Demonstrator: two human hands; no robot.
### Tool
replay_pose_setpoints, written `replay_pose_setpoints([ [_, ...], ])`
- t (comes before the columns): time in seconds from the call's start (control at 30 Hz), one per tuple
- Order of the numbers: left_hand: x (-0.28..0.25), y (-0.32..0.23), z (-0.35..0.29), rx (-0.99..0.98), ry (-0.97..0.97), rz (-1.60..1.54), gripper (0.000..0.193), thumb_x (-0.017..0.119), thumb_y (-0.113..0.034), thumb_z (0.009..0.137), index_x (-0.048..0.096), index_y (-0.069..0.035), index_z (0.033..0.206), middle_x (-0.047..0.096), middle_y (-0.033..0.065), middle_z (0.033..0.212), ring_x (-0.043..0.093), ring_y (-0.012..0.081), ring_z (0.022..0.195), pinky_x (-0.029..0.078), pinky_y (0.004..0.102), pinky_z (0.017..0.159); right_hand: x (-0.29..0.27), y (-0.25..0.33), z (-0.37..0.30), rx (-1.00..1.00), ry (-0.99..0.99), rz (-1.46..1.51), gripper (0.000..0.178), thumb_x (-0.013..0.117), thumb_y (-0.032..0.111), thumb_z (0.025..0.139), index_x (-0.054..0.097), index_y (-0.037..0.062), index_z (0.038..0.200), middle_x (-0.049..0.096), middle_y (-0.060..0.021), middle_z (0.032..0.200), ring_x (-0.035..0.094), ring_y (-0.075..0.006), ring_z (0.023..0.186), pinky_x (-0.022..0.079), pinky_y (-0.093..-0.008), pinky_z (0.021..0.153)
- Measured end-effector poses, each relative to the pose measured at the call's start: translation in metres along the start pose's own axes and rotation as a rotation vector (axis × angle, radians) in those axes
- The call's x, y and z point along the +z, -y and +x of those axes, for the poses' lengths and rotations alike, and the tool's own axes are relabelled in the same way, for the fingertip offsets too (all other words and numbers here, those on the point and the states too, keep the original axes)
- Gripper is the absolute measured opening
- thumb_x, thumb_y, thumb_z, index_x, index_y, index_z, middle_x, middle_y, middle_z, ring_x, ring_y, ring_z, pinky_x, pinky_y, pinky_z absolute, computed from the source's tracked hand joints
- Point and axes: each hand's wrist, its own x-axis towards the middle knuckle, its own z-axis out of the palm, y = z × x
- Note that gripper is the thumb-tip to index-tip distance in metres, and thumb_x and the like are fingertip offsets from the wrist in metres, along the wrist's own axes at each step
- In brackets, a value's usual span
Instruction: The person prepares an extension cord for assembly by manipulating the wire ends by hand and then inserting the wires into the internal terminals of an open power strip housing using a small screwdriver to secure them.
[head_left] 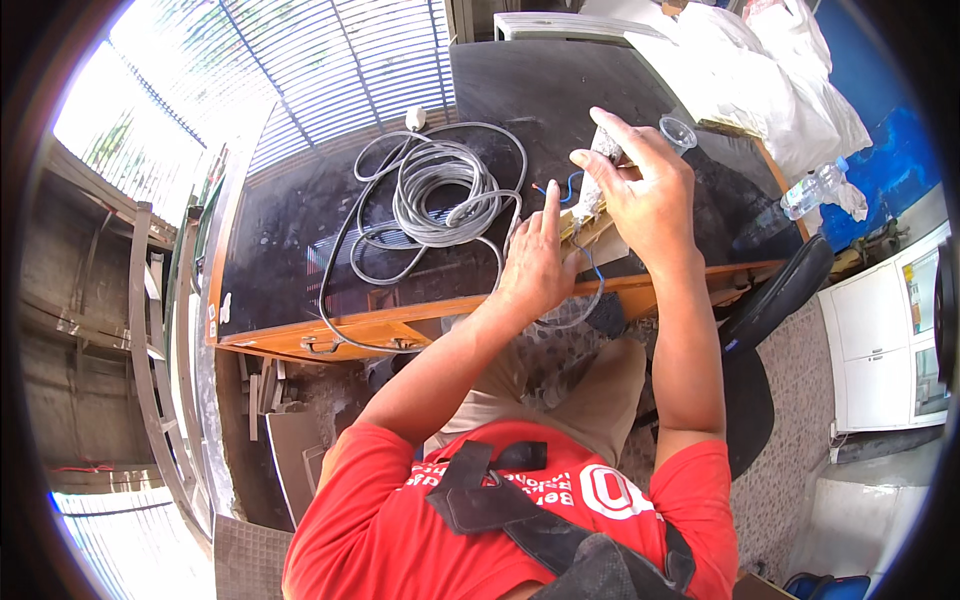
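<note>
My right hand [650, 195] is raised over the front edge of the dark table [330, 215]. Its thumb and fingers close on a whitish, crusted, elongated object [600, 165], whose exact kind I cannot make out. Just left of it, my left hand [535, 265] has its fingers stretched out, the index finger pointing away from me. A thin blue wire [575, 185] with a bare-looking end curls between the hands. Under them lies a pale yellowish strip [605, 240], partly covered by the hands. A grey cable coil [440, 195] rests on the tabletop to the left.
A white rounded fitting [415, 118] lies behind the coil. At the right are a clear plastic cup [678, 133], white bags [760, 85] and a plastic bottle [815, 190]. A black chair [780, 295] stands by the table's right corner. Wooden drawers [320, 340] run along its front.
</note>
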Motion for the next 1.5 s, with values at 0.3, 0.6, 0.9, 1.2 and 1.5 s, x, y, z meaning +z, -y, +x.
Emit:
replay_pose_setpoints([
  [0.3,0.0,0.001,0.001,-0.001,0.024,-0.012,0.107,0.077,-0.015,0.087,0.01,0.007,0.168,0.058,0.0323,0.137,0.057,0.0482,0.128,0.041,0.0539,0.115,0.011,-0.004,0.001,0.028,-0.083,-0.154,0.043,0.085,0.006,0.091,0.075,0.0049,0.133,0.074,-0.0109,0.101,0.072,-0.0134,0.085,0.061,-0.0305,0.069],
  [0.6,-0.002,0.001,0.0,-0.021,0.036,-0.038,0.107,0.075,-0.015,0.088,0.008,0.006,0.168,0.056,0.0326,0.141,0.055,0.0493,0.133,0.035,0.0591,0.122,0.017,-0.004,-0.003,-0.036,0.003,0.092,0.041,0.076,0.0,0.094,0.073,0.0069,0.135,0.077,-0.0147,0.12,0.078,-0.0217,0.096,0.064,-0.031,0.079],
  [0.9,-0.003,-0.002,0.0,-0.059,0.052,-0.047,0.111,0.078,-0.017,0.089,0.005,0.002,0.17,0.056,0.0297,0.143,0.054,0.0479,0.138,0.03,0.0597,0.127,0.015,0.0,-0.005,0.053,-0.034,0.065,0.044,0.082,0.003,0.091,0.074,0.0087,0.134,0.079,-0.017,0.103,0.075,-0.0184,0.081,0.059,-0.0325,0.066],
  [1.2,-0.014,-0.011,0.001,-0.024,0.091,-0.005,0.112,0.077,-0.013,0.081,0.01,0.002,0.17,0.053,0.0328,0.142,0.053,0.0487,0.137,0.037,0.0531,0.123,-0.002,-0.012,-0.011,-0.004,-0.26,0.284,0.056,0.073,0.0,0.1,0.056,0.003,0.153,0.077,-0.018,0.122,0.076,-0.0173,0.098,0.063,-0.0323,0.082],
  [1.5,-0.032,-0.002,-0.012,0.065,0.054,-0.021,0.104,0.07,0.0,0.077,0.022,0.0,0.169,0.048,0.029,0.148,0.052,0.0495,0.134,0.043,0.0505,0.118,-0.1,-0.036,-0.05,0.093,-0.881,0.057,0.04,0.076,-0.004,0.098,0.055,-0.0053,0.131,0.071,-0.0205,0.119,0.073,-0.0221,0.107,0.063,-0.0328,0.092],
])
